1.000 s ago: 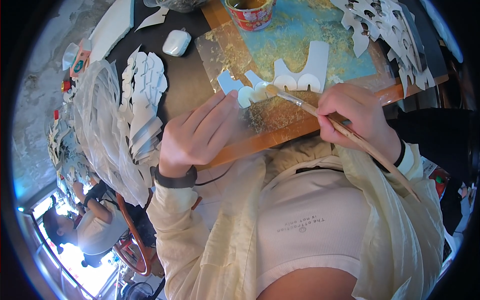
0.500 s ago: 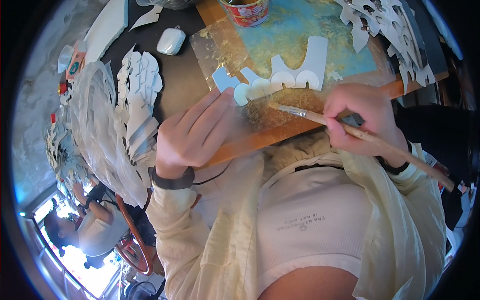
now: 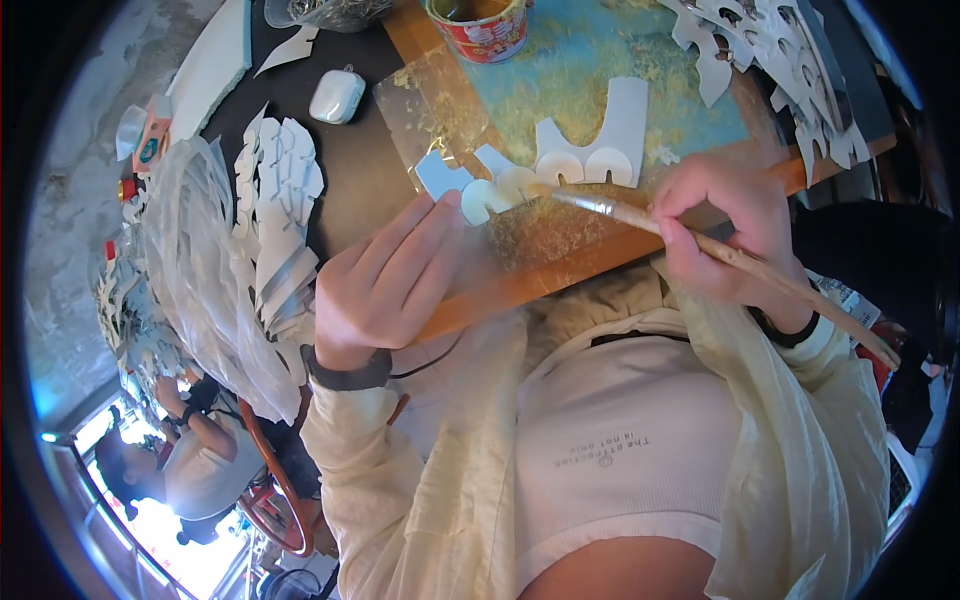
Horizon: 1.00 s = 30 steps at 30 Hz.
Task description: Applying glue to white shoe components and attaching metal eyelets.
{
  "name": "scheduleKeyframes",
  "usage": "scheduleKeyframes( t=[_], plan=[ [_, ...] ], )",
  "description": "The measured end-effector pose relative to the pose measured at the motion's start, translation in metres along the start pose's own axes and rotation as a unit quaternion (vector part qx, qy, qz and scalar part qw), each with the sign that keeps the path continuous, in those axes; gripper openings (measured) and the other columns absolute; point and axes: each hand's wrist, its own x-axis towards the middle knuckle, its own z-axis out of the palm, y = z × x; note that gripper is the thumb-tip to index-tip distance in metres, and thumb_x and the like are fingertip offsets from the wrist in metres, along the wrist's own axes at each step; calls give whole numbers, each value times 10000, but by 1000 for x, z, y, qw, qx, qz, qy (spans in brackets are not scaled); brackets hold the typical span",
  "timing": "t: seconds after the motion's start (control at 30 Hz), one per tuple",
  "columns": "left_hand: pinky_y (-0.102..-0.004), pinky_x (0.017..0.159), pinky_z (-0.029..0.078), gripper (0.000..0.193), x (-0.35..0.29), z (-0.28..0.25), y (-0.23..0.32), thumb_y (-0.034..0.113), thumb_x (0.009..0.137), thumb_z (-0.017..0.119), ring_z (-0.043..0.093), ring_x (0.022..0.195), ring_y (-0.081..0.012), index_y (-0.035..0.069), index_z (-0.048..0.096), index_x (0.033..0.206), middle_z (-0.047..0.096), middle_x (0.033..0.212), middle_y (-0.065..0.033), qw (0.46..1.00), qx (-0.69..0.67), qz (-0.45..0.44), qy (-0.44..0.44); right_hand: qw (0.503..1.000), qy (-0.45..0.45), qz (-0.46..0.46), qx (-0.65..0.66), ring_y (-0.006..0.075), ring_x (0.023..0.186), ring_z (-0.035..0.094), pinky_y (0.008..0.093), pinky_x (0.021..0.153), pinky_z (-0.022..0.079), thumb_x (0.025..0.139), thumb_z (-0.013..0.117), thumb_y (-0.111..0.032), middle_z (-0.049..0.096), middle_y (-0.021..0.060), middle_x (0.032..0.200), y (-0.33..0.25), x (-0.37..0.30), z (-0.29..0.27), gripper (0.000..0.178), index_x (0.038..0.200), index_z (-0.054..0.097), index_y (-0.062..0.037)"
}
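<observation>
Paintbrush [image 3: 740, 262], one; red tub [image 3: 482, 38], one

Strong light is pouring in at btm L, where the bright opening [image 3: 165, 550] is blowing out to white w/ bluish glare. The table [image 3: 345, 190] is getting softer, fairly even light; small highlights are glinting on the clear sheet [image 3: 400, 100] & white case [image 3: 337, 96]. R side past the table is sinking into deep shadow. Haze is softening the area just R of the left hand [image 3: 375, 275]. The co-worker [image 3: 210, 470] in bg is looking small & soft. Fisheye is bending edges near the rim; black vignetting is filling the corners.
</observation>
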Motion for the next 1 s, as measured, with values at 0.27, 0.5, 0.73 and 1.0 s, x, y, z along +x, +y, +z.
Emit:
scheduleKeyframes(
  t=[0.27, 0.5, 0.73, 1.0],
  plan=[
    [-220, 577, 523, 184, 3, -1, 2, -1, 691, 718, 700, 825, -214, -7, 687, 872, 704, 954, -97, 1000, -8, -7, -1, 999, 26, 35, 5, 132, 661, 630, 244, 614, 485, 763, 670, 26, 593, 63, 721, 7, 2, 20, 117, 809, 566, -2],
    [-238, 572, 534, 123, 1, 1, -2, -17, 705, 681, 697, 865, -222, 0, 670, 826, 691, 999, -117, 1000, -8, 10, 2, 987, 17, 101, 120, 87, 673, 616, 225, 614, 484, 805, 648, 13, 596, 36, 734, 4, -1, 19, 89, 808, 561, -6],
    [-237, 568, 531, 122, 0, 0, 0, -12, 714, 682, 697, 866, -221, 0, 672, 835, 691, 1000, -114, 1000, -1, 1, -6, 959, -38, 140, 244, 85, 733, 553, 216, 648, 455, 856, 569, 2, 553, 46, 823, 21, -14, 2, 57, 841, 518, -19],
    [-226, 559, 523, 98, 0, -3, 2, -22, 716, 673, 697, 867, -219, 4, 660, 810, 693, 1004, -111, 1000, -3, -1, -15, 952, -21, 186, 244, 81, 712, 540, 221, 655, 460, 863, 580, -10, 553, 43, 834, 14, -7, 13, 60, 842, 525, -18]
  ],
)
